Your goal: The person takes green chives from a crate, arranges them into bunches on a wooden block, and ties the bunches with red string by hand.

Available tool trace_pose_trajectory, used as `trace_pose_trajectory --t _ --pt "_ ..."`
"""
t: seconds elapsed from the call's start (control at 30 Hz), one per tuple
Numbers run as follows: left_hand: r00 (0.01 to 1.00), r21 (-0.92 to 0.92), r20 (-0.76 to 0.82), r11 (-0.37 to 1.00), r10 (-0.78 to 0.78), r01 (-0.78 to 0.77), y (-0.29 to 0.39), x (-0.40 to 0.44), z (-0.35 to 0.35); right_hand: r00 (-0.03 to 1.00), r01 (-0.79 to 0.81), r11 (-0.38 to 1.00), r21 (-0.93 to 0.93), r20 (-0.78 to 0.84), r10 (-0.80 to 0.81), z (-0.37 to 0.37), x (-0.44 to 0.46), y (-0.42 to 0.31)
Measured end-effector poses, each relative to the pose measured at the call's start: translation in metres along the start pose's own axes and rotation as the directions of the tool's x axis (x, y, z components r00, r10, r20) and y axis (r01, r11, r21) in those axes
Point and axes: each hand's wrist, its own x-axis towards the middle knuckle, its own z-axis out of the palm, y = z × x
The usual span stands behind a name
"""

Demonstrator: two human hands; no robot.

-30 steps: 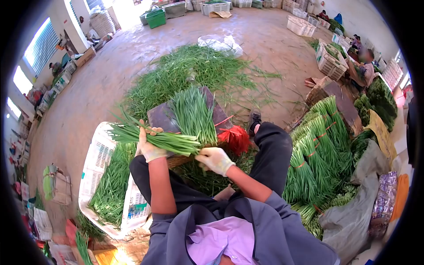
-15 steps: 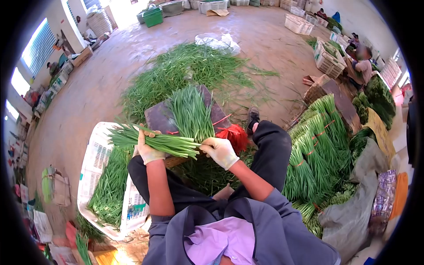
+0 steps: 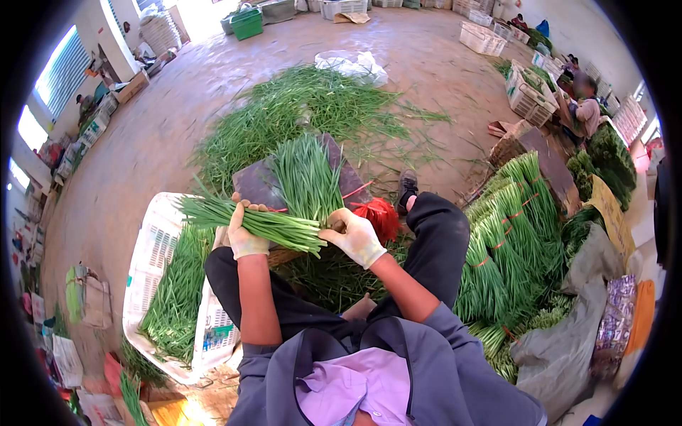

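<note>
My left hand (image 3: 247, 231), in a pale glove with bare fingertips, is wrapped round a bunch of green garlic chives (image 3: 277, 231). Its leaves point left and its pale stem ends point right. At those stem ends, my gloved right hand (image 3: 353, 236) is curled, with thumb and fingertips pinching at the stems. Just beyond both hands, a larger pile of chives (image 3: 307, 177) lies on a dark board (image 3: 250, 186). Beside that pile hangs a bundle of red ties (image 3: 380, 219).
To my left stands a white crate (image 3: 147, 245) of chives. Tied chive bundles (image 3: 508, 248) are stacked on my right, near a grey sheet (image 3: 568, 341). Loose chives (image 3: 305, 106) cover the floor ahead. Another person (image 3: 586, 110) sits at the far right.
The right hand's thumb and forefinger have arched into a rounder curl at the stem ends. The left hand still holds the bunch, having shifted only slightly.
</note>
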Motion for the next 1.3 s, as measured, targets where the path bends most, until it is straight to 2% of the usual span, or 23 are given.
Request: trace_pose_trajectory --t 0.17,0.23,0.3,0.37,0.5,0.53,0.57,0.63,0.67,0.7,0.73,0.77,0.8,0.83,0.87,0.9,0.93,0.97,1.0,1.03,1.1,1.2,1.3 --pt "0.999 0.034 -0.047 0.999 0.01 -0.009 -0.004 -0.004 0.003 0.986 0.156 0.985 0.077 0.053 -0.16 0.01 -0.007 0.009" --pt "1.0 0.015 -0.008 1.0 0.025 -0.025 -0.002 -0.002 -0.001 0.996 0.075 0.988 0.134 -0.059 -0.068 0.014 -0.008 0.002" --pt "0.999 -0.001 -0.039 0.999 0.035 -0.035 0.002 -0.001 -0.001 0.998 -0.043 0.988 0.149 -0.042 0.05 0.01 -0.011 -0.002" --pt "0.997 -0.018 -0.073 0.999 0.035 -0.037 0.002 -0.002 -0.001 0.992 0.126 0.991 -0.032 -0.009 -0.127 0.012 -0.017 -0.003" --pt "0.998 -0.003 -0.047 0.999 0.051 -0.051 0.0 -0.002 0.003 0.931 0.357 0.934 0.004 -0.083 -0.355 0.022 -0.01 0.005" --pt "0.997 0.017 -0.049 0.998 0.064 -0.064 0.002 -0.002 0.003 0.945 0.316 0.946 0.074 -0.114 -0.307 0.018 -0.011 0.003" --pt "0.996 0.018 -0.05 0.997 0.07 -0.069 0.007 -0.003 0.002 0.996 0.08 0.977 0.199 -0.048 -0.072 0.012 -0.017 0.001" --pt "0.995 -0.031 -0.065 0.996 0.081 -0.083 0.028 0.009 -0.01 0.996 -0.055 0.996 0.076 0.08 0.049 -0.008 -0.025 0.009" --pt "0.994 -0.1 -0.052 0.99 0.092 -0.097 0.043 0.021 -0.025 0.992 0.08 0.997 0.001 0.097 -0.08 -0.012 -0.033 0.031" --pt "0.983 -0.069 -0.169 0.994 0.074 -0.087 0.051 0.011 -0.008 0.972 0.122 0.99 -0.063 0.21 -0.107 -0.017 -0.042 0.06" --pt "0.976 -0.025 -0.187 0.993 0.111 -0.118 0.056 0.011 -0.008 0.905 0.092 0.966 -0.241 0.425 0.02 -0.023 -0.051 0.091" --pt "0.967 0.025 -0.208 0.989 0.149 -0.146 0.066 0.011 -0.011 0.721 0.219 0.838 -0.499 0.662 0.205 -0.03 -0.057 0.106" --pt "0.978 -0.027 -0.142 0.987 0.155 -0.16 0.071 0.018 -0.019 0.579 0.239 0.802 -0.548 0.743 0.335 -0.036 -0.057 0.087" --pt "0.959 0.019 -0.228 0.985 0.171 -0.171 0.07 0.013 -0.01 0.416 0.269 0.762 -0.589 0.785 0.459 -0.041 -0.056 0.062" --pt "0.977 -0.012 -0.151 0.988 0.148 -0.151 0.066 0.011 -0.007 0.694 0.166 0.805 -0.569 0.648 0.315 -0.032 -0.061 0.07" --pt "0.989 -0.035 -0.079 0.991 0.126 -0.129 0.063 0.007 -0.007 0.872 0.064 0.96 -0.274 0.482 0.079 -0.017 -0.057 0.087" --pt "0.989 -0.037 -0.08 0.992 0.12 -0.124 0.056 0.002 -0.002 0.947 -0.104 0.991 0.08 0.313 0.074 -0.008 -0.049 0.066" --pt "0.997 -0.18 0.018 0.981 0.073 -0.069 0.044 -0.003 0.009 0.981 -0.085 0.919 0.385 0.192 0.011 0.008 -0.035 0.063" --pt "0.992 -0.311 0.124 0.95 0.037 0.003 0.03 -0.007 0.018 0.982 -0.187 0.64 0.745 0.118 0.149 0.017 -0.023 0.038" --pt "0.998 -0.269 0.041 0.962 0.053 -0.04 0.013 -0.013 0.024 0.967 -0.154 0.416 0.896 0.05 0.25 0.034 -0.008 0.021" --pt "0.995 -0.077 0.088 0.996 0.051 -0.044 -0.018 -0.026 0.033 0.979 -0.129 0.377 0.917 0.057 0.196 0.056 0.01 0.004" --pt "0.99 -0.081 0.14 0.996 0.035 -0.023 -0.026 -0.022 0.023 0.967 -0.181 0.326 0.928 0.107 0.232 0.054 0.005 -0.018" --pt "0.979 -0.115 0.198 0.993 0.038 -0.015 -0.011 -0.021 0.015 0.987 -0.082 0.601 0.795 -0.017 0.157 0.021 -0.003 0.018"
